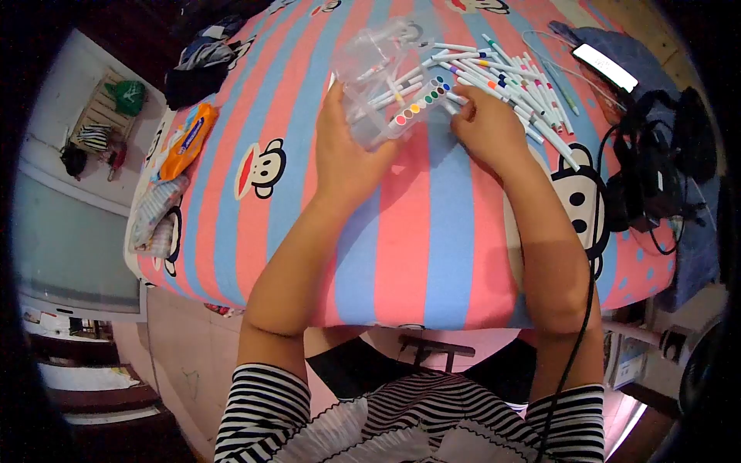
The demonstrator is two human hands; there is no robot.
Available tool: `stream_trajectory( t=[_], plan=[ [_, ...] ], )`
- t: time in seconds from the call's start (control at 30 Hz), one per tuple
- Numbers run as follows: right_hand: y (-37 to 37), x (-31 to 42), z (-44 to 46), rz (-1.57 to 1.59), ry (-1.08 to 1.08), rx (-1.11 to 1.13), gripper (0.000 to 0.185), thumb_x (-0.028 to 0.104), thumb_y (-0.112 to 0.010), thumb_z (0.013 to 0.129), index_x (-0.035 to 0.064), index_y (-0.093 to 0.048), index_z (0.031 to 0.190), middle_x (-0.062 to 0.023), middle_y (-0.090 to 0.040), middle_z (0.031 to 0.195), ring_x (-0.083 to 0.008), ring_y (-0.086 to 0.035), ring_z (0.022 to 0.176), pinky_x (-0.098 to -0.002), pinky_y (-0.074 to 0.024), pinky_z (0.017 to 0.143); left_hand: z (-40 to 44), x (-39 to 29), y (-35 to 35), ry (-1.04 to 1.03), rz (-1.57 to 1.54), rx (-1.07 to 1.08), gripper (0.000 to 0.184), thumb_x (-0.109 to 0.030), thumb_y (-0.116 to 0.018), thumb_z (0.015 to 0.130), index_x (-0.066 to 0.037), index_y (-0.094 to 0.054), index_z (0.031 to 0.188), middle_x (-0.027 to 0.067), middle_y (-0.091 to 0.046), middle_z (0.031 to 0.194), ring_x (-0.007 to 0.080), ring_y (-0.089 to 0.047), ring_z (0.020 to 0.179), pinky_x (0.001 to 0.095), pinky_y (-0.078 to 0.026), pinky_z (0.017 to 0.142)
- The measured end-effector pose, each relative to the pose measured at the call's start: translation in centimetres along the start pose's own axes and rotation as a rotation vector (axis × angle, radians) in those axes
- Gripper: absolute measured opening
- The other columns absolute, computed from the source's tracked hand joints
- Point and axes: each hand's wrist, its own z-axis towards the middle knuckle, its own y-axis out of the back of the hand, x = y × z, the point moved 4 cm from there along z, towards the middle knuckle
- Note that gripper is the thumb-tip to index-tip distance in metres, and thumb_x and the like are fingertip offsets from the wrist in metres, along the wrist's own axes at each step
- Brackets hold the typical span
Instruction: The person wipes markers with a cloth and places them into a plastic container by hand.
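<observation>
A clear plastic case [370,69] with a row of coloured dots along one edge is in my left hand [347,150], its fingers closed round the near left side. Some white markers show through the clear plastic. My right hand [486,127] is just right of the case, its thumb and fingers closed on a white marker [455,98] beside the dotted edge. Beyond and to the right of that hand, a loose pile of white markers [513,85] with variously coloured ends is spread over the striped bedcover [405,239].
A lit phone [606,67] with a cable lies at the back right. Black straps and a black device [648,189] are at the right edge. An orange packet [187,143] and dark clothing [202,69] lie on the left. A black cable hangs over my right arm.
</observation>
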Motion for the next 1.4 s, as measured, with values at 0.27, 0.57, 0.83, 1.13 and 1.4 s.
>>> stream_trajectory(
  t=[0.27,0.57,0.83,1.13,1.4],
  plan=[
    [4.9,-1.6,0.4,0.837,-0.052,-0.388,0.053,0.010,-0.058,0.082,0.0025,-0.043,0.133,-0.0075,-0.063,0.082,-0.0128,-0.060,0.065,-0.0283,-0.0495,0.057,-0.5,-0.2,-0.1,0.007,0.043,-0.021,0.091,-0.015,-0.083,0.066,-0.003,-0.029,0.138,0.0172,-0.050,0.129,0.0282,-0.051,0.119,0.0376,-0.041,0.100],
    [6.7,2.3,-2.5,0.975,0.333,-0.553,0.062,-0.005,-0.055,0.086,0.0048,-0.028,0.142,-0.0131,-0.060,0.096,-0.0138,-0.061,0.076,-0.0254,-0.0535,0.066,-0.5,0.2,-0.5,-0.008,0.000,0.033,0.101,-0.028,-0.084,0.066,-0.001,-0.025,0.142,0.0210,-0.044,0.130,0.0357,-0.043,0.122,0.0448,-0.039,0.099],
    [5.4,4.2,-3.3,0.881,0.501,-0.565,0.062,-0.006,-0.058,0.086,0.0063,-0.027,0.138,-0.0163,-0.061,0.101,-0.0189,-0.065,0.087,-0.0288,-0.0559,0.074,-0.4,0.3,-0.7,-0.096,0.039,0.030,0.098,-0.027,-0.084,0.065,0.001,-0.028,0.140,0.0196,-0.045,0.129,0.0350,-0.045,0.120,0.0441,-0.040,0.097],
    [5.3,4.4,-3.0,0.566,0.498,-0.558,0.017,0.009,-0.062,0.086,0.0060,-0.065,0.102,-0.0047,-0.065,0.090,-0.0119,-0.061,0.074,-0.0256,-0.0505,0.064,-0.4,-0.5,-0.3,-0.066,0.014,0.044,0.097,-0.027,-0.083,0.066,0.001,-0.027,0.140,0.0194,-0.046,0.127,0.0335,-0.046,0.119,0.0434,-0.040,0.097],
    [5.5,0.2,-0.8,0.471,0.136,-0.387,0.022,0.020,-0.060,0.087,0.0059,-0.068,0.101,-0.0068,-0.067,0.088,-0.0165,-0.063,0.075,-0.0304,-0.0495,0.066,-0.3,-0.3,-0.3,-0.082,0.047,0.036,0.096,-0.027,-0.083,0.066,0.001,-0.027,0.140,0.0196,-0.047,0.126,0.0341,-0.046,0.118,0.0434,-0.041,0.096]
  ],
)
